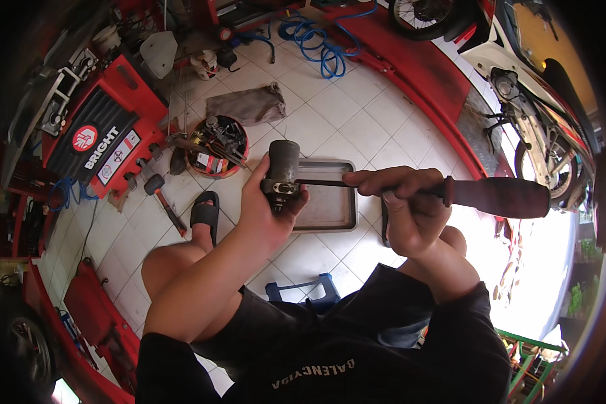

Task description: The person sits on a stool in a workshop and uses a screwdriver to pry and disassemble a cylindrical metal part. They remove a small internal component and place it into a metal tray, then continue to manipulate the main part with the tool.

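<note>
Our left hand [266, 212] is closed around the lower end of a grey metal cylinder [284, 159], keeping it upright with its wider collar between thumb and fingers. Our right hand [411, 205] is wrapped over a screwdriver [501, 197], fingers along its dark shaft and the dark red handle jutting out to the right of the fist. The shaft runs level to the left and reaches the side of the cylinder just above the collar; we cannot tell whether its tip presses in or only lies against it. Beneath both hands we see a shallow metal tray [326, 210] on the white tiled floor, the cylinder held above its left edge. Nearer us is a blue stool [326, 288], and a black sandal [205, 214] is on our left foot. Left of that lies a hammer [170, 214] with an orange and black handle. Farther out we have a round red tub [247, 138] full of parts and tools, a crumpled grey cloth [246, 104] behind it, a red machine [108, 128] to the left, a coiled blue hose [326, 64] at the far side, and a motorcycle [508, 84] at the upper right.
</note>
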### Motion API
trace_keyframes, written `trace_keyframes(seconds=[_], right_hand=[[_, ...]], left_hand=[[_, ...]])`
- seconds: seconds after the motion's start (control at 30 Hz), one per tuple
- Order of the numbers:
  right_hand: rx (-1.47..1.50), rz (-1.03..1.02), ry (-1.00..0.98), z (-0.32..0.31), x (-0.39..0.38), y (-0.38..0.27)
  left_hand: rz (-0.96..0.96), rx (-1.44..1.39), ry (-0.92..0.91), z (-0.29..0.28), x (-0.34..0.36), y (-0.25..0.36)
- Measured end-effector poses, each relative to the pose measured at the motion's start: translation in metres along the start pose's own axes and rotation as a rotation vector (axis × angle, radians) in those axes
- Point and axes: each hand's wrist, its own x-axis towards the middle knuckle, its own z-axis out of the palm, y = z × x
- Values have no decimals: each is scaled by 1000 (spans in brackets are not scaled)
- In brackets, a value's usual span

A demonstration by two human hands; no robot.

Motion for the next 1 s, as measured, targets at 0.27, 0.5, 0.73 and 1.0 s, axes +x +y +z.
trace_keyframes(seconds=[0.27, 0.5, 0.73, 1.0], right_hand=[[-206, 88, 90, -57, 15, 37], [-239, 766, 284, -78, -41, 141], [-1019, 1421, -78, -27, -218, 297], [-1012, 1402, -91, -1, -241, 401]], left_hand=[[38, -15, -56, -12, 12, 29], [120, -118, -43, -21, 7, 63], [156, -152, -14, -19, 4, 78], [148, -183, 18, -13, 5, 102]])
